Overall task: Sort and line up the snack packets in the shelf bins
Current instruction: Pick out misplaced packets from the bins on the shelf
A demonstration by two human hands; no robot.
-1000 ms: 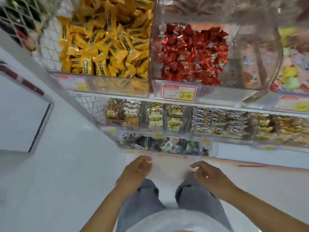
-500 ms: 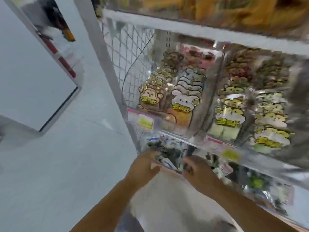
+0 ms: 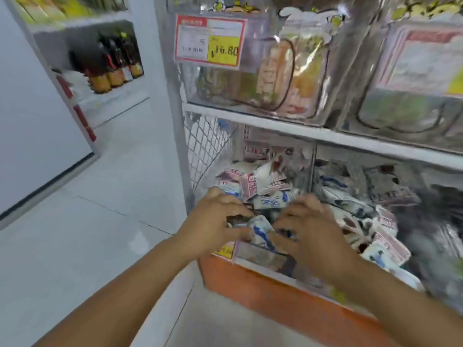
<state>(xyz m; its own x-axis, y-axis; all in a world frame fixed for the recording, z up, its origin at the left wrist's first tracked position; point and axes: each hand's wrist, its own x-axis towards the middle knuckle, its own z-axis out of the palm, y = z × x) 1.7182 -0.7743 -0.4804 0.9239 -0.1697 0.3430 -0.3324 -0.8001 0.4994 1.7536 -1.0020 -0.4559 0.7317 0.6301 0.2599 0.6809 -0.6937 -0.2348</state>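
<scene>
shelf bin (image 3: 260,257), left hand (image 3: 215,222), right hand (image 3: 309,230) clutching packets (image 3: 261,231), price tag (image 3: 210,41) above

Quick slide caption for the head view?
Sorting: left hand and right hand grip white-and-blue snack packets in the bottom shelf bin.

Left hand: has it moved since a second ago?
Yes. The left hand has gone forward from clear of the shelf into the bottom bin, where it grips a white-and-blue packet.
</scene>
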